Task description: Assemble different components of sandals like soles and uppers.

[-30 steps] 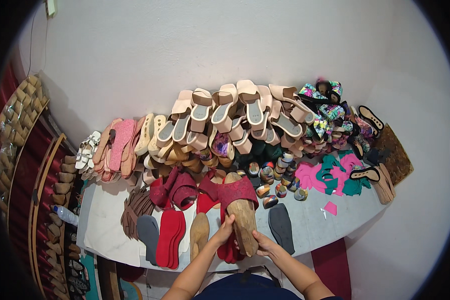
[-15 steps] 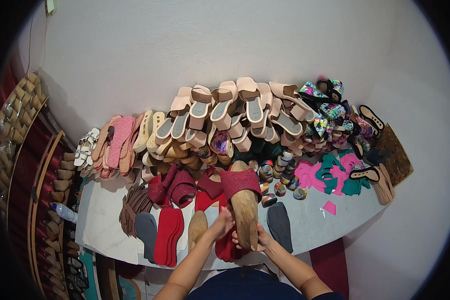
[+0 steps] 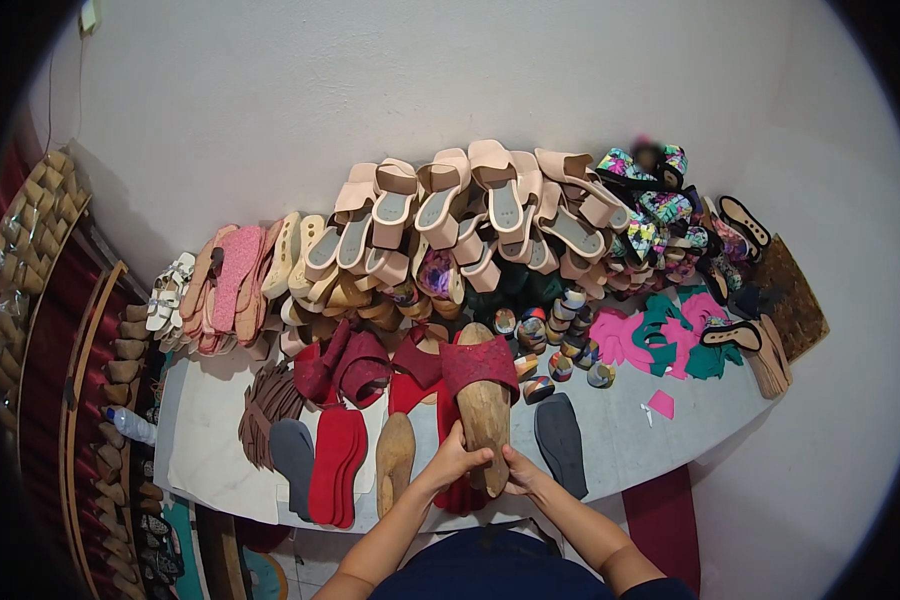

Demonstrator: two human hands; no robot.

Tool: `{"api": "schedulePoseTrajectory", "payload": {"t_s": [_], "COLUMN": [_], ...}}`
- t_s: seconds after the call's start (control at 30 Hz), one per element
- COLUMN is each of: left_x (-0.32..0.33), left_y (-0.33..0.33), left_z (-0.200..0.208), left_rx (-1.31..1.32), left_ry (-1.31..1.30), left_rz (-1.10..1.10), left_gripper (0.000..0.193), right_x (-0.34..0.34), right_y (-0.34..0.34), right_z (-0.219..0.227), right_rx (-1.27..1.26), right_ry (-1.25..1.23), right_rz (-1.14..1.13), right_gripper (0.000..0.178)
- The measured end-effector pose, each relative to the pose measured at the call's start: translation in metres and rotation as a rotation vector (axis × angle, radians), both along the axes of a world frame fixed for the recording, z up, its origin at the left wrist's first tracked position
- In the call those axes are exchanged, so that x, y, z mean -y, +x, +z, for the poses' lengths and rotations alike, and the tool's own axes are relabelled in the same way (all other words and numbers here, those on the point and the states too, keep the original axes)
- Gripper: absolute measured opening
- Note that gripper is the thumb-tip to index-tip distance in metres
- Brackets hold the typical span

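A wooden shoe last, toe pointing away from me, is held over the near edge of the table. Around its front part sits a dark red patterned shoe upper. My left hand grips the heel end from the left, my right hand from the right; both are closed on the wood. Beneath them, partly hidden, are red soles. To the left lie a second wooden last, a stack of red soles and grey soles. More grey soles lie to the right.
Other dark red uppers and brown strips lie beyond. Beige heeled sandals are piled along the wall. Colourful heels and pink and green scraps sit to the right. A shelf of lasts stands left of the table.
My left hand has come down from beside the last's middle and closed on its heel end. The last has dipped slightly toward me. My right hand has shifted a little along the heel.
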State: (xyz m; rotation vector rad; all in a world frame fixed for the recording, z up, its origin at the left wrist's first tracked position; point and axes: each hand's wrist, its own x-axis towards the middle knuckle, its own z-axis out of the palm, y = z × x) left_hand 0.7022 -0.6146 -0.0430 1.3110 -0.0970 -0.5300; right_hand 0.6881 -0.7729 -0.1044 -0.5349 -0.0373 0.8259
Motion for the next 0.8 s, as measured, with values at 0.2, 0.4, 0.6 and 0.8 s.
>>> {"api": "schedulePoseTrajectory", "payload": {"t_s": [0.2,0.4,0.6,0.8], "left_x": [-0.008,-0.011,0.003,0.004], "left_y": [0.001,0.014,0.025,0.025], "left_z": [-0.014,-0.044,-0.064,-0.056], "left_rx": [0.147,-0.299,-0.372,-0.436], "left_ry": [0.072,-0.696,-0.837,-0.940], "left_rz": [-0.065,-0.306,-0.389,-0.385], "left_gripper": [0.088,0.113,0.103,0.087], "right_x": [0.000,-0.007,-0.017,0.008], "right_y": [-0.003,-0.002,-0.013,-0.003], "right_z": [-0.004,-0.007,-0.017,0.020], "right_rx": [0.011,0.035,-0.013,0.175], "right_ry": [-0.064,0.077,0.146,-0.485], "right_rz": [0.006,0.147,0.158,-0.020], "right_gripper": [0.071,0.078,0.080,0.068]}}
